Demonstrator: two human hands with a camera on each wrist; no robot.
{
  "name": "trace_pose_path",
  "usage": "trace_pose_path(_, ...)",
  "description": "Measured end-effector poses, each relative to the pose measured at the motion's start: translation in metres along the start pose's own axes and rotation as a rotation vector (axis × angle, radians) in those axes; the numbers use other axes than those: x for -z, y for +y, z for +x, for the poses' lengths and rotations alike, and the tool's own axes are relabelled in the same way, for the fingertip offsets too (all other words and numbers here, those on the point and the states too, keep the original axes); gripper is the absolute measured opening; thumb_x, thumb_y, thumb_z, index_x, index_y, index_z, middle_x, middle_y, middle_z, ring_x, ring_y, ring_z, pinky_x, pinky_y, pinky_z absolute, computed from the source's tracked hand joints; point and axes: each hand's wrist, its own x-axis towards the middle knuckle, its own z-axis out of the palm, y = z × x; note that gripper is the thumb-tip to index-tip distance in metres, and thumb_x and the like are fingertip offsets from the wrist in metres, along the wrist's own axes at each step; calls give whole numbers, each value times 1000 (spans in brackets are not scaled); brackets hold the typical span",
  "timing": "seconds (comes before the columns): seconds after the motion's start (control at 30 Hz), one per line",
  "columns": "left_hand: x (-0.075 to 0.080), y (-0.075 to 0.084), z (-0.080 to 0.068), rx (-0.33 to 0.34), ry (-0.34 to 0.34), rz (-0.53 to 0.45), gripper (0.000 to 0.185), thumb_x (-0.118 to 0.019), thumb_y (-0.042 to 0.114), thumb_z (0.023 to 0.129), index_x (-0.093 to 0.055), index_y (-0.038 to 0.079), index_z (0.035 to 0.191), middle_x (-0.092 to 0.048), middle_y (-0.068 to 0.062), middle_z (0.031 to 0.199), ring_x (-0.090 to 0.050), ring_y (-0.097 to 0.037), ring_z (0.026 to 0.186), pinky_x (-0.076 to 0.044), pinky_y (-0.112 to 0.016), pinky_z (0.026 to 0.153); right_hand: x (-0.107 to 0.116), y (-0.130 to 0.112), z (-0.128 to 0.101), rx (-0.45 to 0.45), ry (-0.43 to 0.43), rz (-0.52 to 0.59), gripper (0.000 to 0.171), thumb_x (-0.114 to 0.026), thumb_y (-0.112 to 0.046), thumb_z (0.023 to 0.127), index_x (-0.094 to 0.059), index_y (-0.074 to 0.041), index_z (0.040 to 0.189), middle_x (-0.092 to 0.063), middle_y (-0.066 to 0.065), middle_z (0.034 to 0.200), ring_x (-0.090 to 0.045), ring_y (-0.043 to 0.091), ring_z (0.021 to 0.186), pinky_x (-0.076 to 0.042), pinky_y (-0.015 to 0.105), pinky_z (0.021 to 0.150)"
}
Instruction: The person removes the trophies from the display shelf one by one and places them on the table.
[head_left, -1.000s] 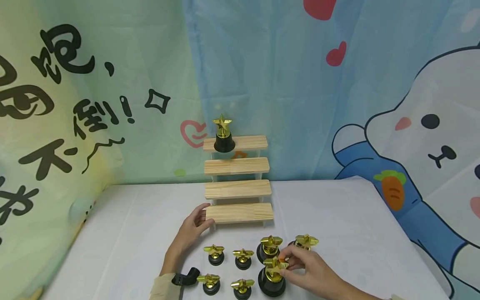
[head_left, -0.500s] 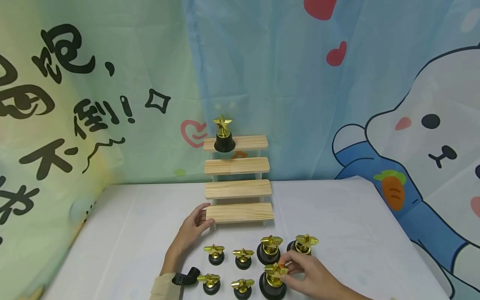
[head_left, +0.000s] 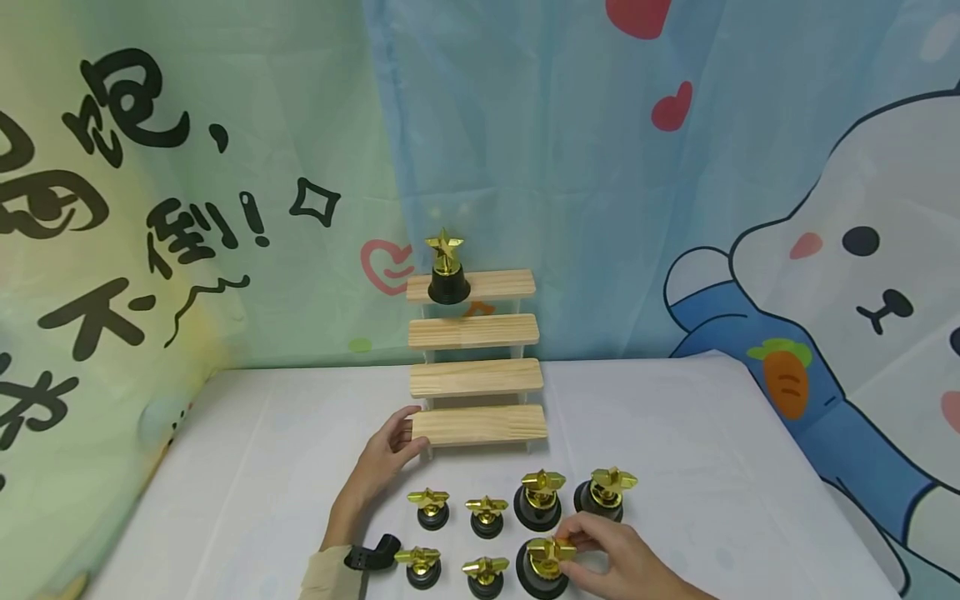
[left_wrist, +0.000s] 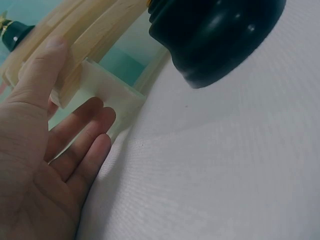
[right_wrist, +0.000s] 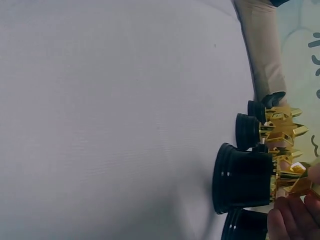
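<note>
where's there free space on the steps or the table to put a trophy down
The three lower steps of the wooden stand are bare; the top step holds one trophy at its left end, the rest free. Table right of the stand is open. The front cluster by the right hand is crowded.

A white-clothed table (head_left: 262, 467) stands before a green-and-blue cartoon backdrop (head_left: 675, 183).

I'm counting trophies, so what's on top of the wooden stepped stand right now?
One star trophy stands on the stand's top step, at its left end. The three lower steps show bare wood. The left hand touches the bottom step's left end.
</note>
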Motion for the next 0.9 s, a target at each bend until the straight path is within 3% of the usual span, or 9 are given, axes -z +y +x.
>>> trace_pose_path(0.47, 1, -2, 1, -12, -12, -6, 59, -71, 19, 89, -46, 10, 142, -65, -14, 123, -64, -25, 107, -49, -19, 86, 18, -9, 7, -177, -184, -19, 24, -67, -25, 92, -60, -12, 111, -66, 1, 105, -60, -2, 95, -57, 25, 79)
trace_pose_path(0.7, 0, -1, 0, -18, 0, -6, 57, -70, 17, 89, -48, 11, 141, -66, -14, 122, -64, -25, 107, -50, -19, 86, 30, -17, 7, -168, -254, -61, 24, -63, -21, 94, -60, -10, 115, -66, 2, 109, -59, -2, 98, -56, 24, 81)
trace_pose_path(0.9, -1, 0, -1, -13, 7, 4, 56, -70, 17, 89, -48, 12, 141, -66, -13, 122, -64, -24, 106, -50, -21, 88, 31, -20, 6, -297, -286, -25, 36, -66, -27, 93, -56, -8, 121, -64, 3, 116, -57, -5, 102, -54, 21, 86)
